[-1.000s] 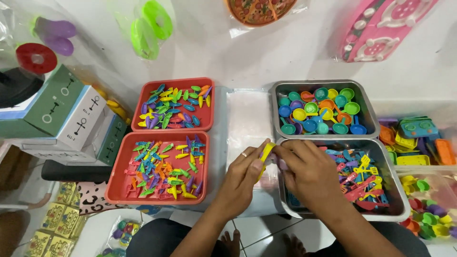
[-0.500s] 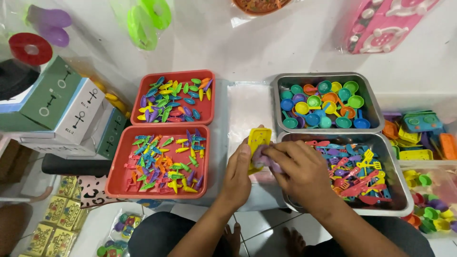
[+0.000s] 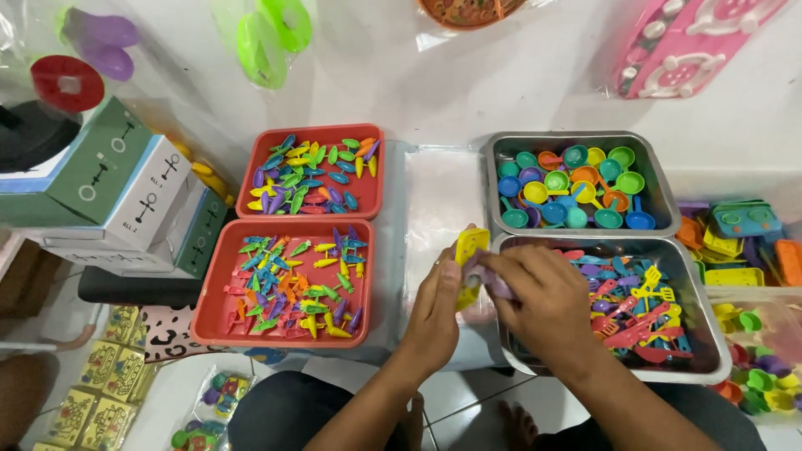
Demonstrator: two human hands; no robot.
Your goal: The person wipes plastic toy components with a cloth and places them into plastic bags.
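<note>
- The small yellow plastic toy piece (image 3: 469,250) is held up between both hands, over the gap between the red trays and the metal trays.
- The left hand (image 3: 434,313) pinches the lower side of the yellow piece with thumb and fingers closed on it.
- The right hand (image 3: 543,301) comes in from the right, with its fingers curled tight on the same piece and on a small pale purple bit (image 3: 493,284) beside it.
- Under the right hand sits the near grey metal tray (image 3: 697,367), full of little plastic forks and spatulas in pink, blue, yellow and purple.
- To the left is the near red plastic tray (image 3: 209,317), full of tiny bright toy pieces in many colours.
- Behind it is the far red plastic tray (image 3: 368,196), with small leaf-shaped pieces in green, blue, purple and yellow.
- Behind the near metal tray is the far grey metal tray (image 3: 652,171), full of little round toy pans.
- Far left are green and white cardboard boxes (image 3: 109,179), stacked together.
- At the back, toys in clear bags (image 3: 267,38) hang on the white wall.
</note>
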